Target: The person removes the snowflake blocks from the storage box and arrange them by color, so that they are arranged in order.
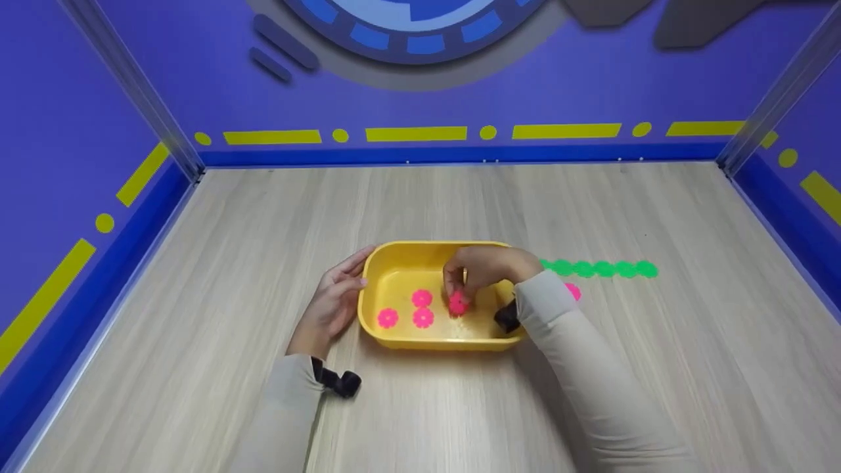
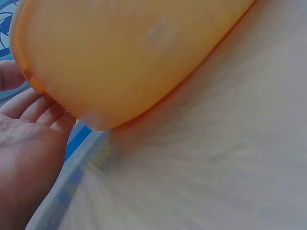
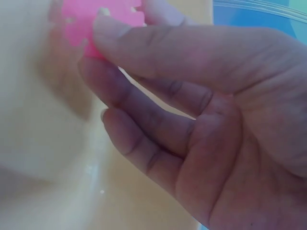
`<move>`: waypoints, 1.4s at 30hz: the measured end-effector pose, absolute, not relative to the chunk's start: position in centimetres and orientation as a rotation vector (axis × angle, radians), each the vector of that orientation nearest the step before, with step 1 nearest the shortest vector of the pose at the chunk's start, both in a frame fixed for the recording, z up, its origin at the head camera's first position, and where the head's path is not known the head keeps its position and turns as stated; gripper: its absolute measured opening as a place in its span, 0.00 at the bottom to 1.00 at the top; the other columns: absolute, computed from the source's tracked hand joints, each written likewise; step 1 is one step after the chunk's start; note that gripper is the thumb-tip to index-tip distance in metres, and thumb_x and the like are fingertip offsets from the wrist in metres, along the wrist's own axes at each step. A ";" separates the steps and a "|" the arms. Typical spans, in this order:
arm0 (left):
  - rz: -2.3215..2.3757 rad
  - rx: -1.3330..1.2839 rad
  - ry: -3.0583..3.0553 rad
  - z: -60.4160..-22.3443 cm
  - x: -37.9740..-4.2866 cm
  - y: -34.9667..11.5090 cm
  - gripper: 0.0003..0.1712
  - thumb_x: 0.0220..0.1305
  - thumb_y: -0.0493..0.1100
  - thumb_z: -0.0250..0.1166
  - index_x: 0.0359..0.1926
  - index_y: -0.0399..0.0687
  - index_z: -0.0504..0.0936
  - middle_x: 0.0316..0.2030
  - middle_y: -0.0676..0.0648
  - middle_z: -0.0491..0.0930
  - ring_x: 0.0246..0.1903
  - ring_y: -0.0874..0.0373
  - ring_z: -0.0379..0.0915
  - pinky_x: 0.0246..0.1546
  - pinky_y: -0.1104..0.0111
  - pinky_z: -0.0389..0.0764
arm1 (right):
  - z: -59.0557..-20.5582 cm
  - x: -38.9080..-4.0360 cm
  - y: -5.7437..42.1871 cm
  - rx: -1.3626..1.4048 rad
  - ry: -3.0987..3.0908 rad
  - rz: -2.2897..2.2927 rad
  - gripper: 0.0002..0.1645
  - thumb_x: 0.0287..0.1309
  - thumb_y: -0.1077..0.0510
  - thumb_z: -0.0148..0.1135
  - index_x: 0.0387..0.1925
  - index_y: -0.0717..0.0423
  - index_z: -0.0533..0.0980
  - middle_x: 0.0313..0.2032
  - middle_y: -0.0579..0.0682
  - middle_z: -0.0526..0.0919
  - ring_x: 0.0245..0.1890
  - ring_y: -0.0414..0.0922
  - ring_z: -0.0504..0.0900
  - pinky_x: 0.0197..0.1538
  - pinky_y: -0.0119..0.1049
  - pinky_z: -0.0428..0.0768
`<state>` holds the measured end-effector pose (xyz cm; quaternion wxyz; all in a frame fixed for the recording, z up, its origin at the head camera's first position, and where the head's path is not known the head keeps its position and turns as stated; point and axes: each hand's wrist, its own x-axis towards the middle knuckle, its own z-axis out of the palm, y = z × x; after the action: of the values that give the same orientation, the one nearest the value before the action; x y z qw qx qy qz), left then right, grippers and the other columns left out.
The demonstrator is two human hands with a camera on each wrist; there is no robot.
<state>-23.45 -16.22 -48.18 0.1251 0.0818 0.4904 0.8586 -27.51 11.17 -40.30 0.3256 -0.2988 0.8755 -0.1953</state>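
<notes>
A yellow plastic basin (image 1: 433, 343) stands on the table, with several pink flower-shaped pieces (image 1: 388, 318) lying on its floor at the left. My left hand (image 1: 334, 302) holds the basin's left end, thumb at the rim and fingers along the outer wall; the left wrist view shows the fingers (image 2: 36, 112) against the orange-looking wall. Inside the basin, my right hand (image 1: 483, 268) pinches another pink flower-shaped piece (image 3: 96, 24) between thumb and fingertips. That piece (image 1: 458, 303) is close over the basin floor, right of the others.
Right of the basin, a row of green flower-shaped pieces (image 1: 604, 268) lies joined end to end on the wood-grain table (image 1: 276, 217). A pink piece (image 1: 573, 291) shows below it, partly hidden by my right sleeve. Blue walls (image 1: 420, 157) enclose the table at the back and sides.
</notes>
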 end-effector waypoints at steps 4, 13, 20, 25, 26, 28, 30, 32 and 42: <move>2.511 0.238 1.417 -48.2 -23.4 -16.2 0.37 0.58 0.23 0.48 0.71 0.29 0.54 0.70 0.35 0.58 0.66 0.52 0.62 0.69 0.63 0.61 | -39.6 -27.4 11.6 -0.749 2.311 -0.542 0.12 0.48 0.69 0.65 0.31 0.50 0.80 0.29 0.43 0.80 0.31 0.42 0.72 0.35 0.30 0.72; 2.516 0.237 1.398 -48.1 -23.4 -16.2 0.37 0.58 0.23 0.47 0.71 0.29 0.54 0.70 0.35 0.58 0.67 0.51 0.60 0.70 0.62 0.60 | -38.2 -27.3 12.7 -0.779 2.357 -0.560 0.10 0.49 0.67 0.66 0.32 0.50 0.80 0.30 0.44 0.80 0.33 0.43 0.74 0.38 0.31 0.75; 2.502 0.249 1.423 -48.1 -23.4 -16.2 0.38 0.57 0.23 0.48 0.71 0.29 0.54 0.71 0.35 0.57 0.67 0.50 0.59 0.70 0.62 0.60 | -37.7 -27.3 13.8 -0.741 2.405 -0.561 0.08 0.50 0.64 0.68 0.32 0.49 0.80 0.31 0.45 0.81 0.34 0.44 0.75 0.41 0.33 0.78; 2.495 0.250 1.432 -48.1 -23.4 -16.3 0.38 0.57 0.23 0.48 0.71 0.29 0.54 0.71 0.35 0.56 0.68 0.49 0.58 0.71 0.61 0.59 | -37.4 -27.3 14.6 -0.712 2.415 -0.600 0.08 0.51 0.63 0.69 0.33 0.49 0.80 0.32 0.45 0.82 0.37 0.45 0.76 0.45 0.35 0.80; 2.495 0.251 1.431 -48.2 -23.4 -16.3 0.38 0.57 0.23 0.48 0.71 0.29 0.54 0.71 0.35 0.56 0.68 0.49 0.58 0.71 0.61 0.59 | -37.3 -27.3 14.8 -0.708 2.416 -0.610 0.08 0.51 0.63 0.69 0.33 0.50 0.80 0.33 0.45 0.82 0.37 0.46 0.76 0.46 0.36 0.81; 2.499 0.252 1.430 -48.2 -23.4 -16.2 0.38 0.57 0.23 0.48 0.71 0.29 0.54 0.71 0.35 0.56 0.68 0.49 0.58 0.71 0.61 0.58 | -37.2 -27.3 15.1 -0.703 2.421 -0.624 0.08 0.51 0.62 0.69 0.33 0.50 0.80 0.34 0.45 0.83 0.38 0.46 0.77 0.47 0.37 0.82; 2.502 0.252 1.430 -48.2 -23.4 -16.2 0.37 0.57 0.23 0.48 0.71 0.29 0.54 0.71 0.34 0.55 0.68 0.50 0.58 0.71 0.61 0.58 | -37.1 -27.2 15.5 -0.698 2.428 -0.636 0.08 0.51 0.63 0.70 0.34 0.49 0.81 0.34 0.45 0.83 0.38 0.46 0.77 0.48 0.38 0.83; 2.507 0.253 1.429 -48.2 -23.4 -16.2 0.37 0.57 0.23 0.48 0.71 0.28 0.54 0.71 0.34 0.55 0.67 0.50 0.58 0.71 0.62 0.59 | -36.9 -27.2 15.9 -0.698 2.436 -0.650 0.08 0.51 0.62 0.70 0.35 0.50 0.81 0.34 0.45 0.84 0.38 0.46 0.78 0.48 0.38 0.83; 2.495 0.251 1.460 -48.1 -23.5 -16.2 0.37 0.57 0.23 0.49 0.70 0.28 0.55 0.70 0.34 0.57 0.67 0.49 0.59 0.70 0.61 0.60 | -36.7 -27.0 18.1 -0.758 2.474 -0.707 0.10 0.51 0.65 0.68 0.37 0.53 0.81 0.35 0.47 0.84 0.38 0.46 0.81 0.47 0.39 0.85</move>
<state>-23.45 -16.16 -48.13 0.1196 0.0860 0.4996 0.8536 -27.01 18.08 -36.69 0.2276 -0.2752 0.8981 -0.2567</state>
